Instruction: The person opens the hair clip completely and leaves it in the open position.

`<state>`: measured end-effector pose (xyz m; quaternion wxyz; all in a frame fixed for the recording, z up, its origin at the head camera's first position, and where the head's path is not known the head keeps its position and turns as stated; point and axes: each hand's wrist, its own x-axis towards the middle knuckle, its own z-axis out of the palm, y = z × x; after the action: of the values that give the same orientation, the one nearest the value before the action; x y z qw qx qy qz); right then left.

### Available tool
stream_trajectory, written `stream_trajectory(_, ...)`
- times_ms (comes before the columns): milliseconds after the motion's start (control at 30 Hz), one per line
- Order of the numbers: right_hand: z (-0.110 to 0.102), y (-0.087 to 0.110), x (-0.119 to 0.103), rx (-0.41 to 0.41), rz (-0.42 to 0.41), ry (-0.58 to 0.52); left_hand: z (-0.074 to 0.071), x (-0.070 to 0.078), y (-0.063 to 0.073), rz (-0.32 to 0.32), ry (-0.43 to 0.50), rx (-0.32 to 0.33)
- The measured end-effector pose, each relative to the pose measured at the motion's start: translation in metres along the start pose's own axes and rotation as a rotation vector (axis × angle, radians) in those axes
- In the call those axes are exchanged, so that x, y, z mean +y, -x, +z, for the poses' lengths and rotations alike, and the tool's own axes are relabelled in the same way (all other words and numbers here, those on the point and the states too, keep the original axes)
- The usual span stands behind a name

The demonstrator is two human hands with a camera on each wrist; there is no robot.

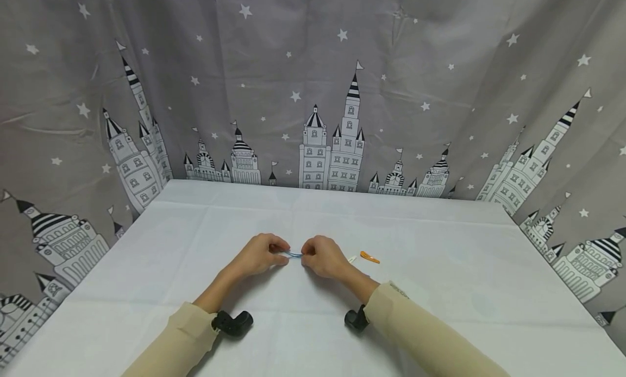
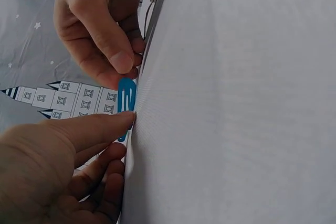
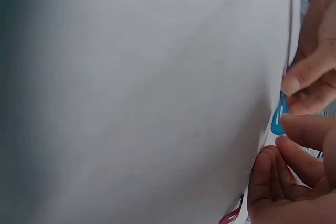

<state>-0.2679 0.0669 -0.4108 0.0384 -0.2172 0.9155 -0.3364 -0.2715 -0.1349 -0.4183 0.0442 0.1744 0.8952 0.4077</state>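
Note:
A blue snap hair clip (image 1: 295, 255) is held between the two hands, low over the white tabletop. My left hand (image 1: 260, 254) pinches its narrow end between thumb and fingertips. At the other side, my right hand (image 1: 324, 256) has thumb and fingers at the wide rounded end. The clip's slotted middle shows between the fingers of both hands in the left wrist view, where the blue clip (image 2: 126, 94) stands nearly upright. From the right wrist, the rounded end of the clip (image 3: 276, 124) shows beside the right fingertips.
Just right of the right hand, an orange hair clip (image 1: 369, 257) lies on the white-covered table (image 1: 440, 290), with a white clip (image 1: 352, 259) partly hidden by that hand. Behind the table hangs a grey curtain (image 1: 274, 83) with castles and stars.

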Motion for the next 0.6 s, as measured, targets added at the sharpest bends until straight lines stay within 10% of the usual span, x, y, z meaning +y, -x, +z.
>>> stream_trajectory(600,-0.030,0.034,0.009,0.005,-0.008,-0.094,0.001,0.002,0.000,0.051,0.089,0.027)
